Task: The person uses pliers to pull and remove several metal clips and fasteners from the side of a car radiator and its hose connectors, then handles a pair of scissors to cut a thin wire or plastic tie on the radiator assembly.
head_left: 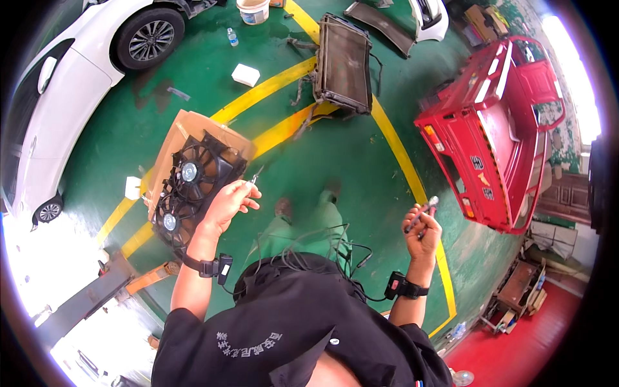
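My left hand [233, 205] is raised near the twin radiator fan assembly [198, 171], its fingers pinched on a thin metal piece [257, 175] too small to name. Two round black fans with silver hubs make up the assembly, which lies on a flattened cardboard sheet [186, 122] on the floor. Out to the right, my right hand [423, 233] is closed around a hand tool [432, 204] with a rounded metal head and dark and red parts. Its exact kind is unclear. Each wrist wears a black strap with a small box, and cables hang at my waist.
A radiator [343, 61] stands ahead on the green floor, near a white box [245, 75] and a bucket [253, 11]. On the left is a white car [80, 77]; on the right, a red cargo vehicle [480, 148]. A lift arm [151, 277] reaches in at lower left.
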Action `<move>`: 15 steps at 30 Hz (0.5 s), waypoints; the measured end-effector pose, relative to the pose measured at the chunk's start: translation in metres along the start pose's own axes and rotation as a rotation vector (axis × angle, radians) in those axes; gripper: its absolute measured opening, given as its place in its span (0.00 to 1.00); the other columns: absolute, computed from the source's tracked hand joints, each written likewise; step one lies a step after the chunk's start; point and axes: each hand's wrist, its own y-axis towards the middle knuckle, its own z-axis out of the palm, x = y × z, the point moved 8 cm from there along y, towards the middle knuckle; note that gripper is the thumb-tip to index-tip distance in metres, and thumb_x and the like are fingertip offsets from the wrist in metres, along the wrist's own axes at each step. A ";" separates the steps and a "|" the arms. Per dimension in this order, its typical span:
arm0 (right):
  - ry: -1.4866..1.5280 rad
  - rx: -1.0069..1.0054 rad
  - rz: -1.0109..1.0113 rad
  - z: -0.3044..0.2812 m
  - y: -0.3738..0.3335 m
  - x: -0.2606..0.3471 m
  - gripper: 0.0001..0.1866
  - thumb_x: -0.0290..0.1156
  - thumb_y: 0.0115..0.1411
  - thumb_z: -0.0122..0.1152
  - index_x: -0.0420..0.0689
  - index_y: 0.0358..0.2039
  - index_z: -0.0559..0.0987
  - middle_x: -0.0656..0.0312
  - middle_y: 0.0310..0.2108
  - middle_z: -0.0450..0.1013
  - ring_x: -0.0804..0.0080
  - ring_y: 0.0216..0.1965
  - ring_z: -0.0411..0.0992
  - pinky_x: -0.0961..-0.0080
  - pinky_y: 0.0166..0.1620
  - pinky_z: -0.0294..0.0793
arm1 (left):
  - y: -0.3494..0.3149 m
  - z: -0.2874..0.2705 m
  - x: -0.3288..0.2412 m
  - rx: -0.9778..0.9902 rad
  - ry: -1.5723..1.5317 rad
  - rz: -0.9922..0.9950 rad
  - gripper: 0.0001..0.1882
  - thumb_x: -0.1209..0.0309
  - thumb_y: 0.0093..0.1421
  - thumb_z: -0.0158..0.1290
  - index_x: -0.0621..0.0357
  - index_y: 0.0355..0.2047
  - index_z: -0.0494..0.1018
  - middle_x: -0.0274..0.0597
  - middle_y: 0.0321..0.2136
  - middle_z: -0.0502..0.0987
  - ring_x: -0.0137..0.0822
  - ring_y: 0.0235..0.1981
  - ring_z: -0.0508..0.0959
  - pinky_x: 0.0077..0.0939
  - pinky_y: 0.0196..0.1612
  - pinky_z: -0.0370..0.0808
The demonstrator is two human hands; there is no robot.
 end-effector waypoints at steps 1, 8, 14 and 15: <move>-0.060 -0.046 0.017 0.008 0.010 -0.001 0.17 0.25 0.58 0.52 0.38 0.49 0.70 0.60 0.36 0.70 0.67 0.36 0.71 0.70 0.38 0.72 | 0.006 0.008 0.003 -0.023 -0.003 0.001 0.18 0.57 0.71 0.45 0.58 0.49 0.73 0.37 0.41 0.79 0.28 0.35 0.80 0.21 0.38 0.72; -0.295 0.098 0.400 0.116 0.236 -0.054 0.12 0.24 0.60 0.52 0.37 0.45 0.71 0.58 0.35 0.71 0.67 0.34 0.71 0.70 0.38 0.74 | 0.136 0.037 -0.029 -0.181 -0.013 0.007 0.17 0.60 0.68 0.52 0.58 0.50 0.75 0.34 0.41 0.78 0.26 0.36 0.79 0.19 0.37 0.70; -0.557 0.205 0.612 0.149 0.368 -0.133 0.10 0.25 0.63 0.52 0.41 0.45 0.73 0.58 0.36 0.74 0.67 0.34 0.75 0.72 0.36 0.75 | 0.257 0.033 0.041 -0.352 -0.031 -0.123 0.14 0.68 0.62 0.59 0.56 0.48 0.77 0.29 0.38 0.79 0.25 0.36 0.79 0.22 0.37 0.72; -0.579 0.199 0.604 0.144 0.395 -0.144 0.10 0.26 0.63 0.52 0.41 0.45 0.73 0.59 0.36 0.74 0.68 0.34 0.75 0.72 0.36 0.75 | 0.287 0.030 0.055 -0.377 -0.030 -0.136 0.13 0.69 0.62 0.59 0.56 0.47 0.77 0.30 0.37 0.79 0.25 0.36 0.79 0.21 0.37 0.71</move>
